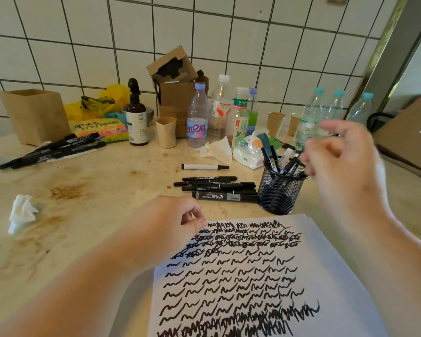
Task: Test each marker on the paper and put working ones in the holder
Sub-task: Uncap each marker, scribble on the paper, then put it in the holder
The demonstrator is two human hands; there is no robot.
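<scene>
A cluttered counter in a kitchen or break area: white square wall tiles with dark grout (253,45) back a stained beige stone countertop (95,186) crowded with clear plastic drink bottles (197,115) and brown paper cups (275,124).

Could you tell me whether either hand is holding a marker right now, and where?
Neither: the right hand hangs open over the holder; the left hand rests on the paper.

Bottles (219,110) crowd behind the holder (281,188); bare counter (102,190) lies left.

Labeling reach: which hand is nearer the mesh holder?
Right. The right hand hovers just above the mesh holder's rim, blurred, fingers loose. The left hand rests at the paper's top-left corner, well left of the holder.
</scene>
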